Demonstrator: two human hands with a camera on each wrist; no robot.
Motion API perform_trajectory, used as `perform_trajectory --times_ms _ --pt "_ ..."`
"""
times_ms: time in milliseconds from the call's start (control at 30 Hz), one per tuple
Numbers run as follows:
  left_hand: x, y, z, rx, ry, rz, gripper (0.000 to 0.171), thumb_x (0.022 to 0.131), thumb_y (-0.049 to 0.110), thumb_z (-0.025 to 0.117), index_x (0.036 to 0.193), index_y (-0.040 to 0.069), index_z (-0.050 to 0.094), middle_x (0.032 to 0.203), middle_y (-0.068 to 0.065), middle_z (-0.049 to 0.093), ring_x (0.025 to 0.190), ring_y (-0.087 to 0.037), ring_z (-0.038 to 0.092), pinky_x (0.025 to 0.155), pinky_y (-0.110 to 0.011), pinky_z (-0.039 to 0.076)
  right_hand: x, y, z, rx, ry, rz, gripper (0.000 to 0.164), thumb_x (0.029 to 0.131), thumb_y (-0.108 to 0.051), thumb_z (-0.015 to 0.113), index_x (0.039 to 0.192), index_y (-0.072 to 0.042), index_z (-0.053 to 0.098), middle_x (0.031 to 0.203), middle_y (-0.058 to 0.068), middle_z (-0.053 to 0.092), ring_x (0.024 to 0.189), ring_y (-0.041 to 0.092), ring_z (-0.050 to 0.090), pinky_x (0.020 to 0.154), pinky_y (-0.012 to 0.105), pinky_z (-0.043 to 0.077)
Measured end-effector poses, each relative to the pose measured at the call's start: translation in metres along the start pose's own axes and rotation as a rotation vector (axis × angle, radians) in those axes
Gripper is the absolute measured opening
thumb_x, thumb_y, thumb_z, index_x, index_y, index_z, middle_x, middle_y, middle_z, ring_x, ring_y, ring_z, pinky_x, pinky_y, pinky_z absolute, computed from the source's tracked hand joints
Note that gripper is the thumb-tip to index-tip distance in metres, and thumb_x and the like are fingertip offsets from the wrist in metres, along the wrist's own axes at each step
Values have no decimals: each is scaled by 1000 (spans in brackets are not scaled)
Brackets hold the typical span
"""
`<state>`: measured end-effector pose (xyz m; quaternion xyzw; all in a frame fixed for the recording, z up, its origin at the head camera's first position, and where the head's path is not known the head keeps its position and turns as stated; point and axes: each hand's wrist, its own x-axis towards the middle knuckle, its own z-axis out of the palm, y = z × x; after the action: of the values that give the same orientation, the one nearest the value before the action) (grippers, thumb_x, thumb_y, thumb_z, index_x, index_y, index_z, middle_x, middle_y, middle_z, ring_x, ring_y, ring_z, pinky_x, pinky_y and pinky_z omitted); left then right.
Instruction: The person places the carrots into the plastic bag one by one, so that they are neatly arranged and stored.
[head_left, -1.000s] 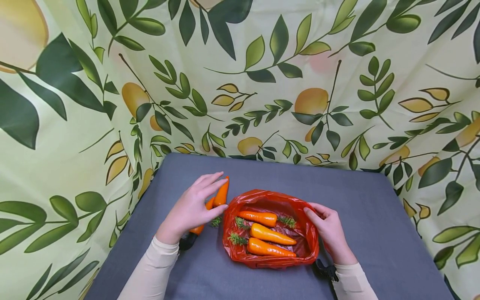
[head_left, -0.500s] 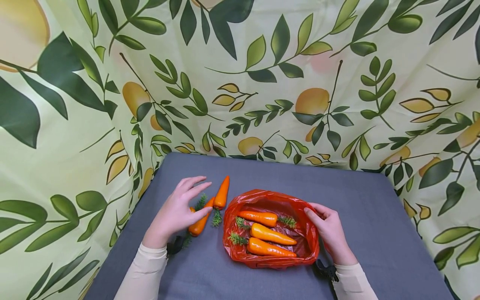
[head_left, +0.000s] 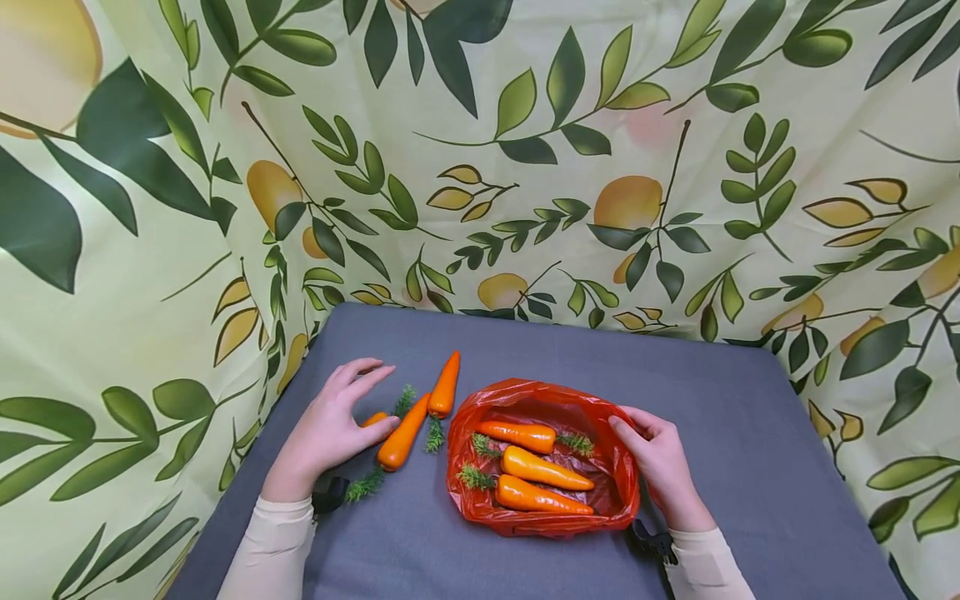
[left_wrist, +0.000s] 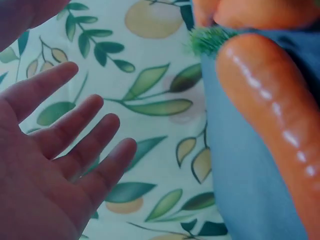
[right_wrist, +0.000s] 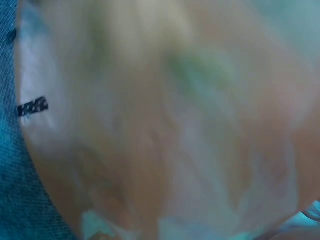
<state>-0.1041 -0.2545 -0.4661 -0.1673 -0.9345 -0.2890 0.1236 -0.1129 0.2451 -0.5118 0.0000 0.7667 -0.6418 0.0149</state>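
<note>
A red plastic bag point(head_left: 543, 525) stands open-mouthed on the table. Inside lie three orange carrots with green tops, among them a middle carrot point(head_left: 546, 468). My right hand point(head_left: 660, 462) pinches the bag's right rim between thumb and fingers. Left of the bag, my left hand point(head_left: 326, 429) hovers with spread fingers and holds nothing. Beside it are a far carrot point(head_left: 445, 385), a nearer carrot point(head_left: 403, 435) and a third carrot point(head_left: 375, 419), mostly hidden by the hand. The left wrist view shows the extended fingers apart from a carrot point(left_wrist: 265, 90). Blurred bag film point(right_wrist: 150, 150) fills most of the right wrist view.
A grey cloth covers the table point(head_left: 720, 400). Behind and on both sides hangs a leaf-and-fruit patterned curtain point(head_left: 555, 175), close to the table's back edge. Each wrist wears a black strap; the left strap point(head_left: 330, 496) is near a carrot's green top.
My left hand has drawn back leftward, away from the bag, uncovering more of the loose carrots. My right hand, the bag and the carrots stay where they were.
</note>
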Motion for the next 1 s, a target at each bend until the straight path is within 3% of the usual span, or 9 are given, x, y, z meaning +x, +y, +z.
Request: perform_trajectory --times_ms 433,1000 --pt "-19 -20 5 17 -44 -84 75 91 33 92 158 18 64 157 -12 58 142 -38 55 110 -64 54 0 0 0 -7 -4 10 41 112 -25 70 137 7 73 106 -12 83 88 14 81 76 30 68" --pt "-25 -42 16 35 -99 -139 79 87 35 94 157 13 64 153 -18 61 140 -43 58 113 -67 53 1 -1 0 -2 -5 32 44 111 -26 71 139 8 71 106 -14 82 90 12 82 77 31 68"
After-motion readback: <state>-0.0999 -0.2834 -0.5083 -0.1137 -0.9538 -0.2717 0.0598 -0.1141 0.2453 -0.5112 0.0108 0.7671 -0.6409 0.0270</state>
